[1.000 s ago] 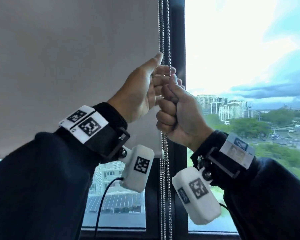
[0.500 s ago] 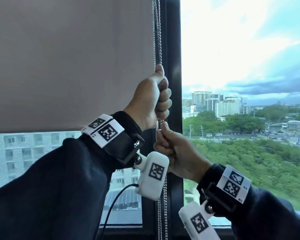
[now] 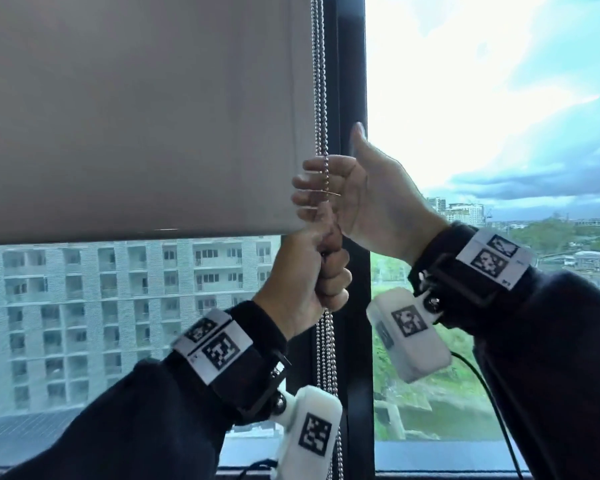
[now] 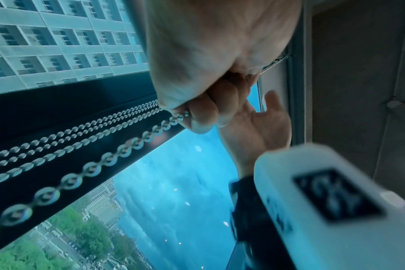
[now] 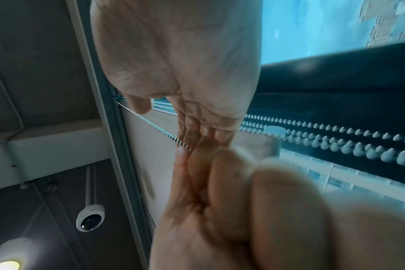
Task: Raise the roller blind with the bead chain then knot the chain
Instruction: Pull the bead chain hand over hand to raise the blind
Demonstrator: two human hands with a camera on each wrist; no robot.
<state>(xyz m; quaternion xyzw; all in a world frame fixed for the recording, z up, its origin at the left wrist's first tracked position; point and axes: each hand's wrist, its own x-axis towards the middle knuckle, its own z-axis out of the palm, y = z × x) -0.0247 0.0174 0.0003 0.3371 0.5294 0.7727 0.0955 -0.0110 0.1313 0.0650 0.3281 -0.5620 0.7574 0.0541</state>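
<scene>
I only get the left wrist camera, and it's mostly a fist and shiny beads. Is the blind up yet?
Observer: Only partly. In the head view the blind covers the upper glass, and its bottom edge hangs level with the hands.
Operator: What's the other hand doing?
Observer: The right hand is open just above the left hand, thumb up. The chain crosses in front of its straight fingers, ungripped.
Operator: Is there a knot higher up?
Observer: None that I can see. Above the hands the chain runs straight up beside the blind.
</scene>
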